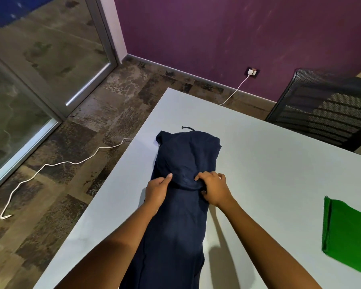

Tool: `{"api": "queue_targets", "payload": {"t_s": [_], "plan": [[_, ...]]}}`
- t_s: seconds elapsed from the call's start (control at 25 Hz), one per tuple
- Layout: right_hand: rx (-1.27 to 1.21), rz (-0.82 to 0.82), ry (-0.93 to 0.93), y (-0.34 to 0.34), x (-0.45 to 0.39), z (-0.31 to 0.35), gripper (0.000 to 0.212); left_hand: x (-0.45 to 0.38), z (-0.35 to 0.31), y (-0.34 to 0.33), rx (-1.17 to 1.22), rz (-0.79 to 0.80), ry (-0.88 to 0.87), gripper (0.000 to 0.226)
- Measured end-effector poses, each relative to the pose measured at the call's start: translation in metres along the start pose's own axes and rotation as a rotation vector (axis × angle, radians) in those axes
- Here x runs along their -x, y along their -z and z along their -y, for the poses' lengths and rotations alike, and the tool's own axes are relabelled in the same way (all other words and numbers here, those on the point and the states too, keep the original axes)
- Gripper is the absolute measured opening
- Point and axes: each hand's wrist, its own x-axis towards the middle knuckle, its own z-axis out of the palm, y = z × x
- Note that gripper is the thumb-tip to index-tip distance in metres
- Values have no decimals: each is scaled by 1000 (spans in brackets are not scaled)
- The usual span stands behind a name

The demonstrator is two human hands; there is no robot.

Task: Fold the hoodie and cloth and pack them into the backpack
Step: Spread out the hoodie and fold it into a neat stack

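Navy hoodie (175, 215) laid lengthwise on white table (269, 163), folded narrow, hood end far, drawstring tip poking out past it; left hand (157, 190) on hoodie's left edge at hood base, thumb out, fingers tucked under fabric, grip unclear; right hand (214, 187) fingers curled, bunching fabric at hood base; green cloth (348, 234) folded flat at right, well apart from hoodie; black mesh chair (325, 113) beyond table; white cable (56, 165) across floor.
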Motion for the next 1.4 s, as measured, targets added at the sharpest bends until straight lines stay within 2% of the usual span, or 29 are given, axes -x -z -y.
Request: {"api": "queue_targets", "payload": {"t_s": [0.08, 0.24, 0.32, 0.4, 0.52, 0.64, 0.84, 0.96, 1.08, 1.24, 1.4], "plan": [[-56, -162, 3, -6, 9, 1, 26, 2, -7, -1, -14, -91, -75, 49], [-156, -374, 67, -14, 36, -1, 20, 35, 4, -2, 39, -218, -341, 29], [-119, -322, 89, -29, 54, 2, 20, 49, 28, -2, -32, -301, -360, 29], [-72, -221, 62, -45, 66, 7, 27, 54, 53, 0, -193, -315, -275, 35], [-55, -151, -9, -55, 73, 17, 38, 55, 68, 6, -442, -194, -205, 24], [-33, -147, -40, -51, 78, 26, 41, 62, 58, 11, -493, -112, -213, 13], [-40, -191, -59, -46, 96, 34, 46, 75, 52, 19, -517, -63, -278, 25], [-75, -227, -51, -48, 111, 38, 48, 86, 54, 24, -462, -78, -348, 22], [-111, -252, -47, -57, 135, 43, 46, 100, 68, 32, -453, -98, -348, 22], [-129, -223, -18, -69, 167, 47, 45, 121, 106, 43, -479, -124, -255, 38], [-164, -209, 14, -77, 199, 45, 43, 152, 148, 50, -474, -112, -39, 72]]}}
